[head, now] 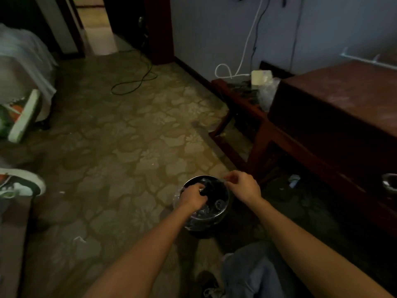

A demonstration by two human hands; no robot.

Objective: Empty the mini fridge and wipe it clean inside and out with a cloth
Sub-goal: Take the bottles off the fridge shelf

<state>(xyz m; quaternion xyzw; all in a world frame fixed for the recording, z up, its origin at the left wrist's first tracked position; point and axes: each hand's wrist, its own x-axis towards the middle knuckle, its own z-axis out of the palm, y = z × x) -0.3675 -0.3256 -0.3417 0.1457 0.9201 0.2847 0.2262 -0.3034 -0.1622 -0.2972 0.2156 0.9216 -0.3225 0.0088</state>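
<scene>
Patterned carpet (129, 147) | left grip (192, 197) clutches dark wad (212, 190) inside bin (222, 212) | right grip (242, 186) pinches clear liner (199, 211) at rim

- The left hand (192, 197) reaches into the bin (217, 216); its fingertips are lost in the dark, so what they hold cannot be told.
- The right hand (242, 186) pinches the clear bag (177, 198) at the bin's rim; its fingertips are blurry.
- A shoe (21, 183) is cut off at the carpet's (129, 168) left edge.
- A round metal thing (390, 182) is cut off at the picture's right edge.
</scene>
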